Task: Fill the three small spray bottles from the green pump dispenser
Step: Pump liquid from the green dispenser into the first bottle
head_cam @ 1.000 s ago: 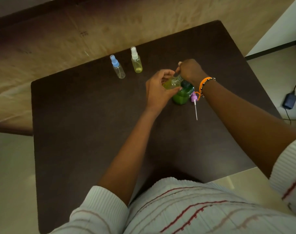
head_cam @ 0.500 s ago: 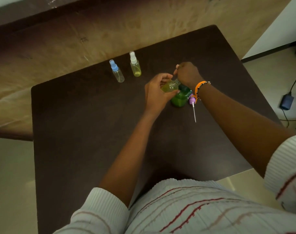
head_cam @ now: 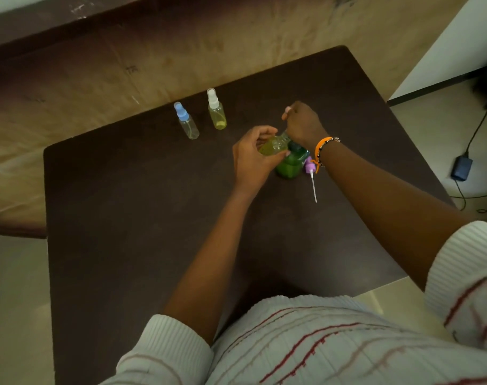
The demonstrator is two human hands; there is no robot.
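Note:
The green pump dispenser [head_cam: 290, 165] stands near the middle of the dark table [head_cam: 131, 207]. My right hand [head_cam: 303, 126] is curled over its top, hiding the pump head. My left hand [head_cam: 250, 159] grips a small uncapped spray bottle [head_cam: 272, 145] holding yellow-green liquid, tilted with its neck under my right hand. Its purple spray cap [head_cam: 309, 165] with a white dip tube lies on the table just right of the dispenser. Farther back on the left stand a blue-capped bottle [head_cam: 187, 123], nearly clear, and a white-capped bottle [head_cam: 217, 112] with yellowish liquid.
A tan wall [head_cam: 98, 68] runs behind the table's far edge. To the right, on the floor, lie a dark power adapter [head_cam: 462, 168] and its cable. My striped sleeves and lap fill the bottom of the view.
Both hands keep their hold at the dispenser. The view has drifted slightly, so everything sits a little lower in the picture.

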